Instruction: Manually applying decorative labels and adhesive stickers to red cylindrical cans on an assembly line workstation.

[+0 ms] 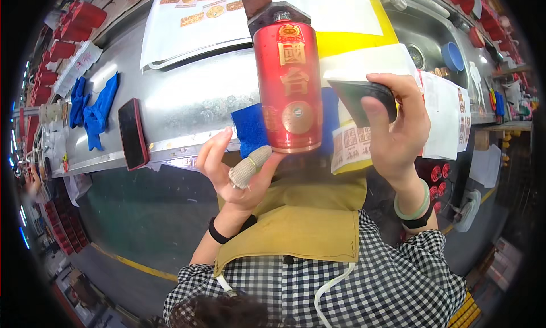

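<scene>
A glossy red bottle (290,83) with gold characters and a round gold emblem lies with its neck pointing away from me, against a dark angular holder (263,21). At its near end, the thumb and cloth-covered finger of my left hand (242,171) press on the base; the other fingers are spread. To the right of the bottle, my right hand (401,126) is closed around a dark flat scraper-like tool (364,98) with a paler edge facing the bottle. Its exact kind is unclear. A blue cloth (248,129) lies under the bottle's near end.
Sheets of gold decals (207,9) lie at the far left of the metal bench, more decals (352,141) near my right hand. A phone (132,135) and blue gloves (101,109) are on the left. Farther right sits a blue cup (453,56) by a sink drain (416,56).
</scene>
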Motion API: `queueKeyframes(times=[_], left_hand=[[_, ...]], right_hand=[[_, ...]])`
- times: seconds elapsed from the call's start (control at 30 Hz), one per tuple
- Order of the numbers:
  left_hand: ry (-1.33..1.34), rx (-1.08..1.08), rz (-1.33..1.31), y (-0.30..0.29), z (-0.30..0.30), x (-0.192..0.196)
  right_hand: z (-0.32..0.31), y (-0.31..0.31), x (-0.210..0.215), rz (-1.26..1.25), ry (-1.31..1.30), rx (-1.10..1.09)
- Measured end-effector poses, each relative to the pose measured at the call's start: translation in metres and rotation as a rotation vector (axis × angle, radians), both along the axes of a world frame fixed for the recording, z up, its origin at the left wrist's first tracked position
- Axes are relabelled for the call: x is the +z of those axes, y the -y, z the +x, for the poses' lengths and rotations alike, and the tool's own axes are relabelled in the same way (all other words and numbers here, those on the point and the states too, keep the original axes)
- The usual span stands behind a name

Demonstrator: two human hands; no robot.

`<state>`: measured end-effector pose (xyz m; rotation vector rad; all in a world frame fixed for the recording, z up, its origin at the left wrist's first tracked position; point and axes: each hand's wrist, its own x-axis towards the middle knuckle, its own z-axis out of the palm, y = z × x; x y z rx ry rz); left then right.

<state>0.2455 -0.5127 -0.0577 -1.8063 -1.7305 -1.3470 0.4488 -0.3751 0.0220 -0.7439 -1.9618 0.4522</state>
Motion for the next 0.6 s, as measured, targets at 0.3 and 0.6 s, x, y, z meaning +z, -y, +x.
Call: queueKeyframes(times=[0.3,0.6], left_hand=[[0.233,-0.177,-0.089,-0.015,0.009,0.007],[0.265,-0.219,-0.090,-0.009,-0.001,-0.004]], right_hand=[[-0.033,0.028,-0.003,-0.190,0.045,0.041],[-0.020,-0.016,0.006,0.246,0.157,-0.176]])
